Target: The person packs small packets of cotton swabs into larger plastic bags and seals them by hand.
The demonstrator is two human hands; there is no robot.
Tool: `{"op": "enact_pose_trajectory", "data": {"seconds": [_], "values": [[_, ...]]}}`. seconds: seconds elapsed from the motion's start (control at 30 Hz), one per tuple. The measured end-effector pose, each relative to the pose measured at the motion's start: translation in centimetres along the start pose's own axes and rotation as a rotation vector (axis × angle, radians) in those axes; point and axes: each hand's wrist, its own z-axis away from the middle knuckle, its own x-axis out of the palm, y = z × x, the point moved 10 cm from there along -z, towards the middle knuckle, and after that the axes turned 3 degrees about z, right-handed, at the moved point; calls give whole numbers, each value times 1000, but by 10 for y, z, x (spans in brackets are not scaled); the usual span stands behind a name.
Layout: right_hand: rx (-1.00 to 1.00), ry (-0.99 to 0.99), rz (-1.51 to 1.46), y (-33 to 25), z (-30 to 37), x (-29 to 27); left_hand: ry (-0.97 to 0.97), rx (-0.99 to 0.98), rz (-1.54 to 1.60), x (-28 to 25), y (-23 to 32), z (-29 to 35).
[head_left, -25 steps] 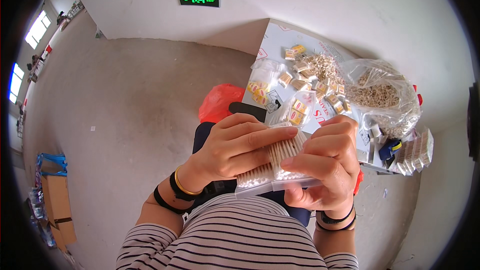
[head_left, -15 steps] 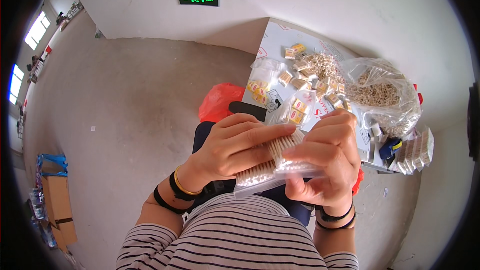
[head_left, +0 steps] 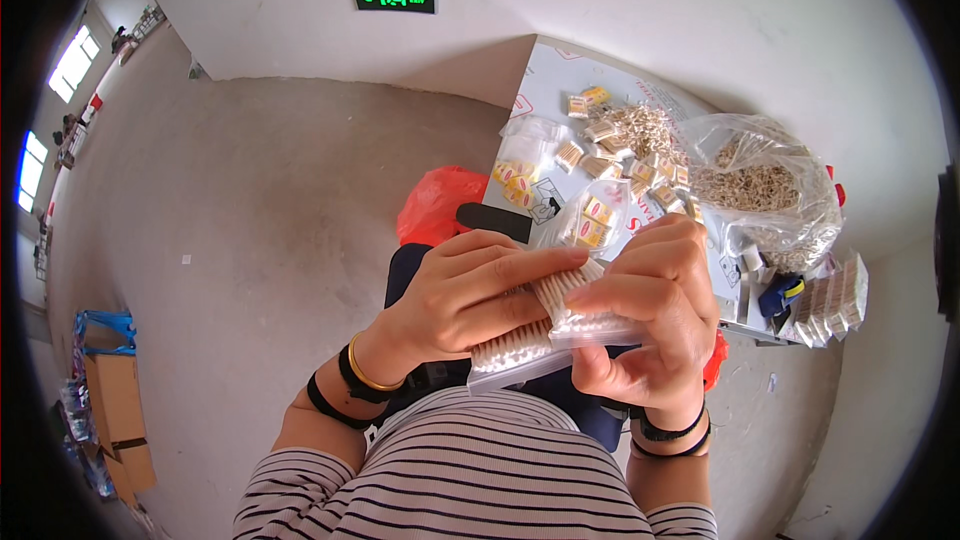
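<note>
Two grips on my feed: left hand [head_left: 468,292] and right hand [head_left: 658,310] clamped on bagged cotton swabs [head_left: 512,350], probably so nothing spills.

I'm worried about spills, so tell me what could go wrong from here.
The left hand and right hand hold the bagged swabs close to the striped shirt, so a slip might drop them onto the floor.

On the table, loose swabs lie heaped beside small packs; a bump could scatter them.
</note>
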Motion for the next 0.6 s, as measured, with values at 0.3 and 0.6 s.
{"op": "enact_pose_trajectory", "data": {"seconds": [0.3, 0.6], "values": [[-7, 1, -14, -2, 0, 0, -24, 50, 9, 0, 4, -3], [-4, 4, -9, -1, 0, -1, -29, 49, 7, 1, 4, -3]]}}
